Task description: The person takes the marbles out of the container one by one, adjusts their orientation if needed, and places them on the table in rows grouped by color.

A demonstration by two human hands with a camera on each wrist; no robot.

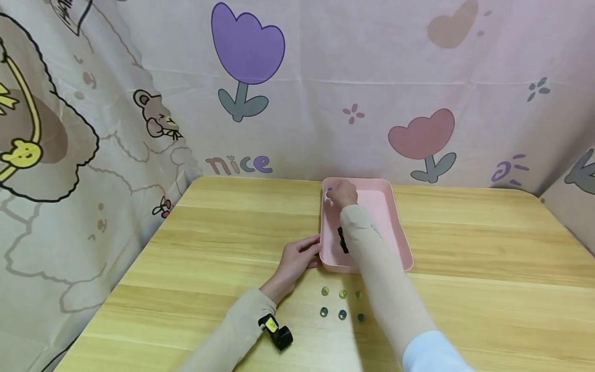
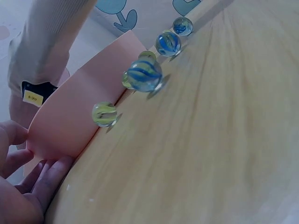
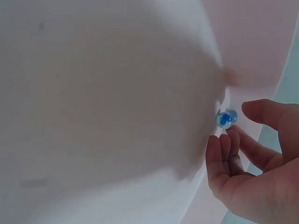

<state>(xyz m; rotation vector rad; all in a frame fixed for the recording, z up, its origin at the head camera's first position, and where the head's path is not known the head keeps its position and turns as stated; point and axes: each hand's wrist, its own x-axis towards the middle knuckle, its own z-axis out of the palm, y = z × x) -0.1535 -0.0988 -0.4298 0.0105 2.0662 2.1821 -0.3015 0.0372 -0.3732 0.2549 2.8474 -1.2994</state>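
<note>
My right hand reaches into the far left corner of a pink tray. In the right wrist view, blue marbles, probably two, lie by the tray wall between the thumb and fingers of the right hand. The thumb stands apart from them; whether the index fingertip touches one is unclear. My left hand rests on the table with extended fingers touching the tray's outer left wall, near the front corner. The left wrist view shows the left hand's fingers against the wall.
In front of the tray, three yellow-green marbles form a row on the wooden table. Three blue marbles form another row nearer me. A printed cloth hangs behind the table. Black wrist cameras are strapped to both sleeves.
</note>
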